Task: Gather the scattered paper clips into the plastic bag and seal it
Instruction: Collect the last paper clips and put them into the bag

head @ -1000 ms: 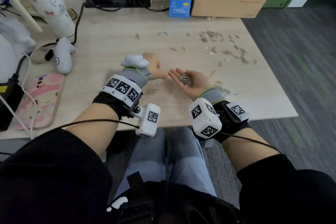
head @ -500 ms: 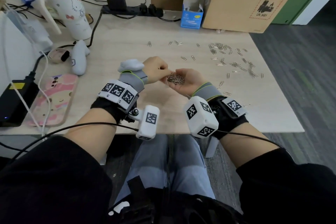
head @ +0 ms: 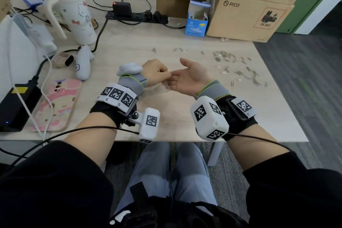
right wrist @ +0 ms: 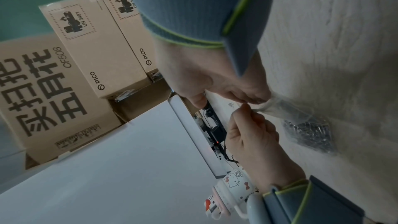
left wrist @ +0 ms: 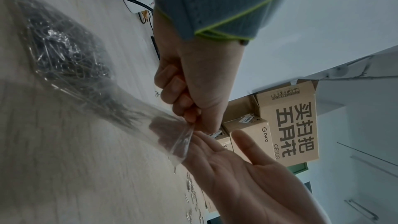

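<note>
A clear plastic bag (left wrist: 90, 81) lies on the wooden table (head: 175, 116) with a heap of paper clips (left wrist: 62, 48) in its bottom. My left hand (head: 155, 74) pinches the rim of the bag's mouth between thumb and curled fingers (left wrist: 185, 101). My right hand (head: 188, 77) is palm up with straight fingers; its fingertips show through the plastic inside the mouth, and its palm is empty. In the right wrist view the bag (right wrist: 308, 130) hangs from both hands. Several loose paper clips (head: 238, 68) lie scattered on the table to the right.
A Hello Kitty bottle (head: 74, 15), a white controller (head: 83, 63) and a pink phone case (head: 55, 103) are on the left. A power strip (head: 137, 17), a blue box (head: 197, 22) and cardboard boxes (head: 248, 16) line the back. The table's front edge is under my wrists.
A second ago my right palm cupped a pile of clips. It tipped toward the left hand, and now the palm is empty with its fingertips in the bag's mouth.
</note>
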Motion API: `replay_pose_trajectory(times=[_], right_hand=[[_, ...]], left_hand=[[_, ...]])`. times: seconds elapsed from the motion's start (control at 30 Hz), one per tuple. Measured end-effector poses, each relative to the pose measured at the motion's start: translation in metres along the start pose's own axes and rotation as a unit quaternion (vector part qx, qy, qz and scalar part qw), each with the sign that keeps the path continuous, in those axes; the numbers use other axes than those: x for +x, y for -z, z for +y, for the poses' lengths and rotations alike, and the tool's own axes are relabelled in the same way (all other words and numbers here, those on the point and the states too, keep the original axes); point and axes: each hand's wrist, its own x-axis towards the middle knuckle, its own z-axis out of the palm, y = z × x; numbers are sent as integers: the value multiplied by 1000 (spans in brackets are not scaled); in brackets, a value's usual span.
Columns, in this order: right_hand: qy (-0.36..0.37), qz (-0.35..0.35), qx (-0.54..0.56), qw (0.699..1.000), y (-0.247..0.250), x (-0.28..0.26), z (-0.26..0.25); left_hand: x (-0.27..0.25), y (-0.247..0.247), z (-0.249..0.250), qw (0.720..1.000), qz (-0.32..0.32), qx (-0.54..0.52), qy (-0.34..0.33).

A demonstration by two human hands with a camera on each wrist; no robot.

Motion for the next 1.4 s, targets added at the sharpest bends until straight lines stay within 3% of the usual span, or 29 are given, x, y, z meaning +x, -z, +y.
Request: replay_pose_trajectory(times=[0.13,0.3,0.57,0.7,0.87,0.97,1.07,1.23,1.33,1.4], right_hand=[[15,-3,-12,1000,2,-1,1],[46,47,-29,997,13,1,6],[110,119,-60,985,43,0,6],[137,147,-72,977,55,0,-12],[176,201,-101,958,79,11,-41],[202,256,-114,938,96,22,-57],[217,330,-179,901,115,37,-76],[223,473,-347,778,145,55,-106],[184,506,-490,685,164,64,-117],[142,502,-547,655,175,72,-123]], left_hand=[[-3,2,-1,1000,13,-13,-10],[-3,-3,-6,999,10,-43,9],[8,-11,-2,998,-63,-16,2],[29,-11,3,998,-20,-53,1],[70,-15,-2,987,94,-127,42],[96,-20,-8,986,127,-83,74],[123,-23,-15,983,146,-42,101],[156,-35,-24,968,143,58,199],[166,-42,-29,963,124,101,216],[175,-48,-33,963,94,118,224]])
